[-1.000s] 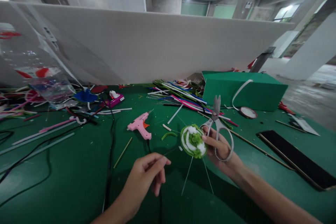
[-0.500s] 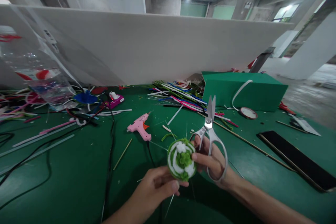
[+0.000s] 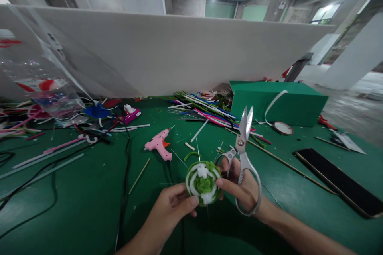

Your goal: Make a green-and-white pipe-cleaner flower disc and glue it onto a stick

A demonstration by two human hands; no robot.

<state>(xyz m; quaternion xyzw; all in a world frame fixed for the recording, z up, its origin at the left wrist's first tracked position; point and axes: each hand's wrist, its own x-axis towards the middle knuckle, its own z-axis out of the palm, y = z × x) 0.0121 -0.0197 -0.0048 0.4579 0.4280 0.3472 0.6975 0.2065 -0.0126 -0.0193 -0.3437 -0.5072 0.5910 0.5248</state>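
Fingers of the left hand (image 3: 172,210) and right hand (image 3: 249,185) pinch a green-and-white disc (image 3: 203,183), best gripped lightly; scissors (image 3: 240,143), looped at right, should point far.

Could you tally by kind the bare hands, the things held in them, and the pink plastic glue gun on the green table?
Left hand and right hand, both bare: 2
Round green-and-white fuzzy piece: 1
Pair of silver metal scissors: 1
Pink plastic glue gun: 1
Total: 5
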